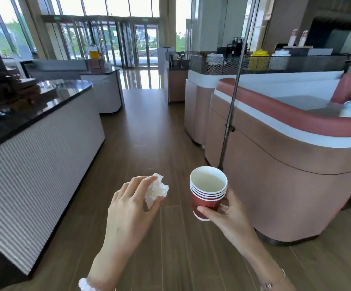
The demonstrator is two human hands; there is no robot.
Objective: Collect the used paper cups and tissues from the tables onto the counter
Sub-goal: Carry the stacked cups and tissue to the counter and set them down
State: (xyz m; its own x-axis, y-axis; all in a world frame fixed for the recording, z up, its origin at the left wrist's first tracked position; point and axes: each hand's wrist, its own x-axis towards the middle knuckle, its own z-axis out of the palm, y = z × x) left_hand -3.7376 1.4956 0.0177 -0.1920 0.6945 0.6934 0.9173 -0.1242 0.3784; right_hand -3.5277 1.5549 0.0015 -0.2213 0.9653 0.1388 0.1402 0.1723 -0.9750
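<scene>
four nested cups (207, 194), one tissue (156, 190)

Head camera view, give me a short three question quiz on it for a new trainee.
1. True or false: the left hand holds a crumpled tissue.
2. What does the right hand hold: A) one cup B) a nested stack of cups C) a bottle?
3. On which side of the person is the dark-topped counter?

Key: 1 true. 2 B. 3 the left.
</scene>
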